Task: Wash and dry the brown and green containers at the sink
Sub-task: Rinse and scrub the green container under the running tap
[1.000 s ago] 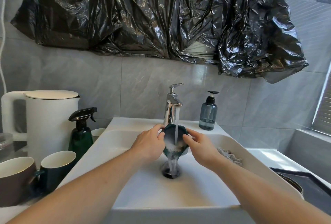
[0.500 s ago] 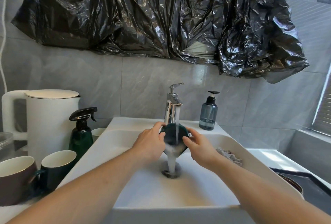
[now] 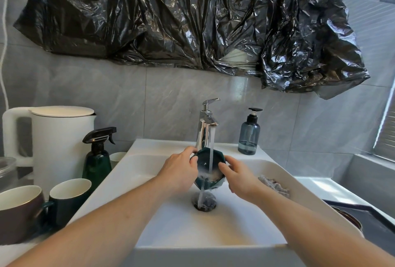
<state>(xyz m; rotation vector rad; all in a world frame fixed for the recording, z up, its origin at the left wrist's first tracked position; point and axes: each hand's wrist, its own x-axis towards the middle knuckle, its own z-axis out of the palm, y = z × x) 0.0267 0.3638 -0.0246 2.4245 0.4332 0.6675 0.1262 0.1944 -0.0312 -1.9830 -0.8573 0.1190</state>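
The green container (image 3: 208,169) was held tilted under the tap (image 3: 206,130), over the drain (image 3: 204,201), so water ran out; fingers of both hands (image 3: 181,171) (image 3: 239,178) were closed on its sides.

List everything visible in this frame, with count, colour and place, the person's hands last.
green container: 1, dark green, held tilted under the running water
tap: 1, chrome, back of sink, water running
sink: 1, white, centre
drain: 1, dark, sink bottom
soap bottle: 1, blue-grey with black pump, sink ledge right of tap
cloth: 1, greyish, right inside the sink
kettle: 1, white, left counter
spray bottle: 1, green with black trigger, beside kettle
green mug: 1, dark green, white inside, left counter
brown mug: 1, brown, white inside, far left
white cup: 1, behind spray bottle
plastic sheet: 1, black, on wall
left hand: on container's left side
right hand: on container's right side
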